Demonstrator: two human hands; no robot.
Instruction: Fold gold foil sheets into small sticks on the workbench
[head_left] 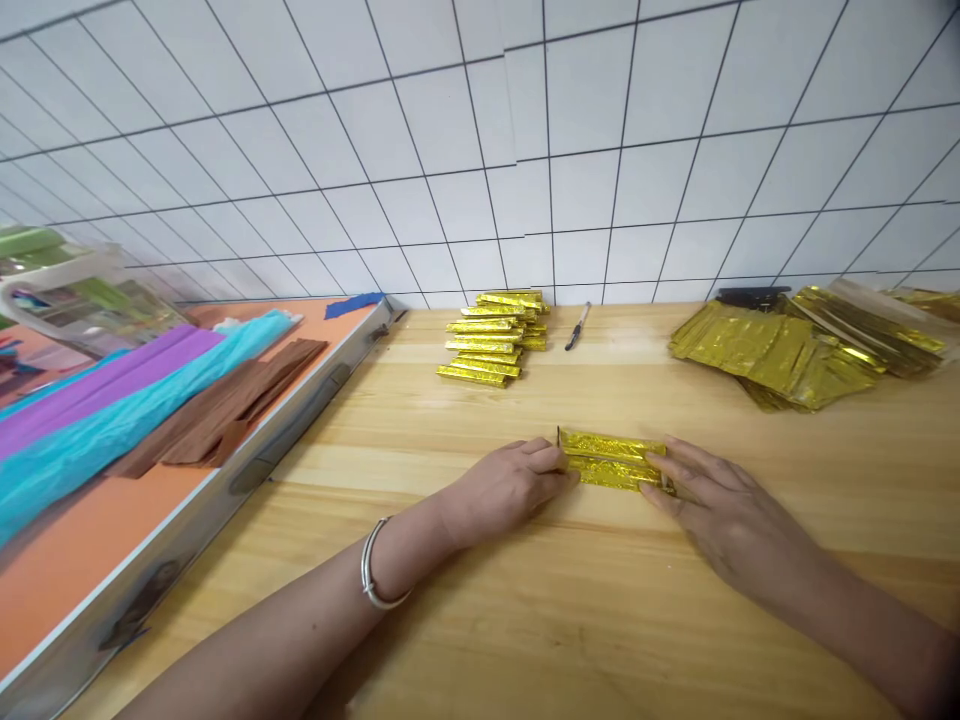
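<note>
A small sheet of shiny gold foil, creased lengthwise along its middle, lies on the wooden table in front of me. My left hand, with a silver bangle at the wrist, has its fingers curled closed at the sheet's left end. A thin dark upright sliver shows beside those fingertips; I cannot tell what it is. At the right end, the fingers and thumb of my right hand grip the foil's edge. Beyond the hands, narrow folded gold foil strips are piled near the wall.
A pen lies by the tiled wall. Flat gold foil sheets are heaped at the right. On the left stands an orange-topped raised board bearing brown crepe paper, turquoise and purple paper, and a clear plastic box.
</note>
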